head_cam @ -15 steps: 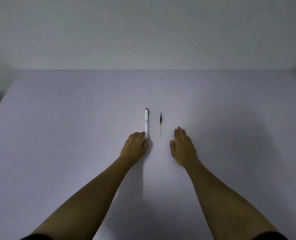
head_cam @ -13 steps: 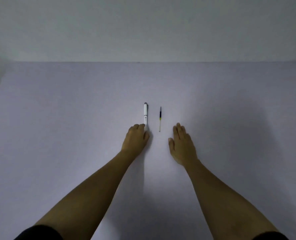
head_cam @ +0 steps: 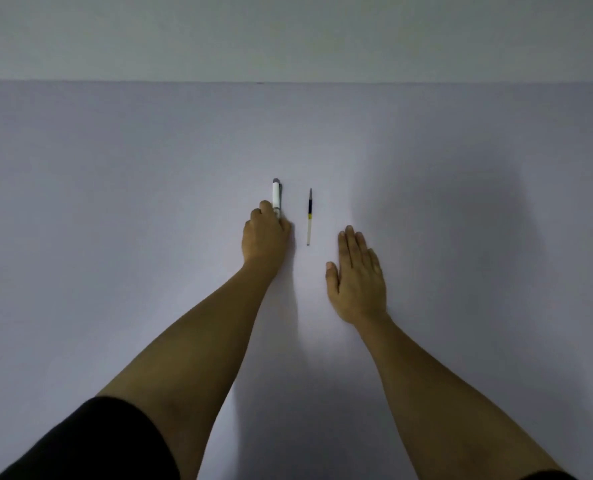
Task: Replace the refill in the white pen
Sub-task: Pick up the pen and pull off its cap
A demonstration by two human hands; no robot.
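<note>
Left hand (head_cam: pixel 266 237) curls around the white pen (head_cam: pixel 276 198); right hand (head_cam: pixel 357 278) lies flat, empty; grip the barrel firmly before lifting

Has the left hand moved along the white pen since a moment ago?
Yes. The left hand has crept forward over the white pen, now covering its near half, judged against the refill lying alongside.

A pale lilac table (head_cam: pixel 115 202) runs back to a plain wall. On it lie a white pen (head_cam: pixel 276 197) and, just to its right and parallel, a thin refill (head_cam: pixel 309 216). The right hand (head_cam: pixel 357 278) rests flat, palm down, on the surface.
</note>
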